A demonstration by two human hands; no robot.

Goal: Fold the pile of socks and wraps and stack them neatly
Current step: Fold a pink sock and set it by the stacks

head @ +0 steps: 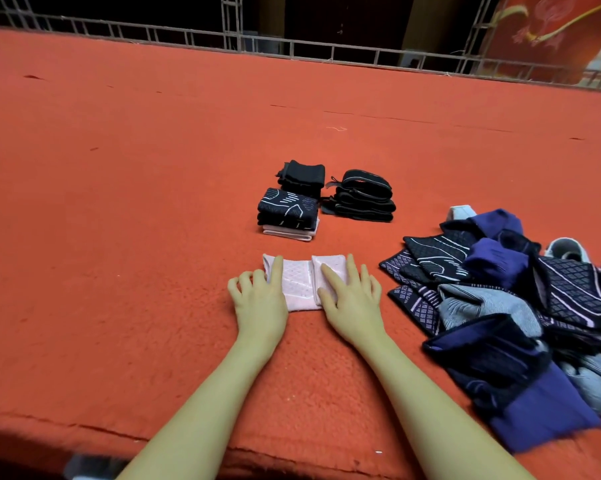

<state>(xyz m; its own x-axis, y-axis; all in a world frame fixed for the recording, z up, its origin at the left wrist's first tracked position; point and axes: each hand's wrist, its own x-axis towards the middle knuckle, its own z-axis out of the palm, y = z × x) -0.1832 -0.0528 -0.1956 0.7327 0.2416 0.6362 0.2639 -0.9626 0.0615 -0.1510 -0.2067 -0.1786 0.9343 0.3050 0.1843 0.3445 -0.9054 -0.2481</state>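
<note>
Both hands lie flat with fingers spread on a pink wrap (301,284) on the orange cloth (136,202), the left hand (259,299) pressing its left end and the right hand (352,299) its right end, gripping nothing, while the unfolded pile (520,317) lies just to the right and three folded stacks (326,199) behind.

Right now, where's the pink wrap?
In the head view, the pink wrap lies flat on the red cloth, centre, pressed under the left hand and right hand.
</note>
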